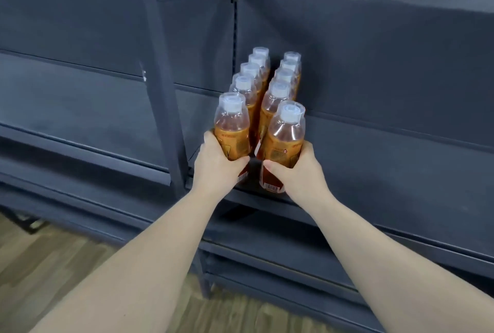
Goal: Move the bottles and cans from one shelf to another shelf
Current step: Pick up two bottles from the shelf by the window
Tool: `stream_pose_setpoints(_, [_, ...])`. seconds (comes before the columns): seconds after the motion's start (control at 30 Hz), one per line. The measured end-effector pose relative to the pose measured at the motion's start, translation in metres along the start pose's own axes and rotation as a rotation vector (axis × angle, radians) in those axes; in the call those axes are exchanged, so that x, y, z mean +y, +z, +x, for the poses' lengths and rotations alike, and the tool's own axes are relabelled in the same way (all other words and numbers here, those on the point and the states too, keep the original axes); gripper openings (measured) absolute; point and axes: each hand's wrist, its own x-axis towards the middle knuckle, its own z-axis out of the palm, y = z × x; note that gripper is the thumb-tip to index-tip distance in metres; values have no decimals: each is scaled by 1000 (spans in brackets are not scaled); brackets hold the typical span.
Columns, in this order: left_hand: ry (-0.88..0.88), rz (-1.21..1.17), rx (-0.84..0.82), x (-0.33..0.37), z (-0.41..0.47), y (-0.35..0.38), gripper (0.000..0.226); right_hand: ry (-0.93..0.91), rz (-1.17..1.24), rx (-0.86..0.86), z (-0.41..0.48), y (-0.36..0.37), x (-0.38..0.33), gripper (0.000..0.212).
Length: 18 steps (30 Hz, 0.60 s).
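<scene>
Left hand point(213, 164): closed around front-left tea bottle point(232, 129)
Right hand point(296, 170): closed around front-right tea bottle point(286, 136)
Shelf point(374, 161): both bottles probably rested at front edge

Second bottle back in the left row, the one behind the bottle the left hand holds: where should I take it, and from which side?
Probably by the clear shoulder just under the white cap of the second bottle, coming from above. Its labelled body is hemmed in by the front bottle held by the left hand, the right row and the bottle behind.
</scene>
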Motion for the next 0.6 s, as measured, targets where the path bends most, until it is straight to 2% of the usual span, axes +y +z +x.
stream_pose_setpoints(0.3, [65,6,-87,-11,12,-4,80,45,-15,118,-5,19,-1,72])
stream_pose_setpoints(0.6, [83,33,-101,-17,12,-5,86,42,-19,61,-10,16,-1,81])
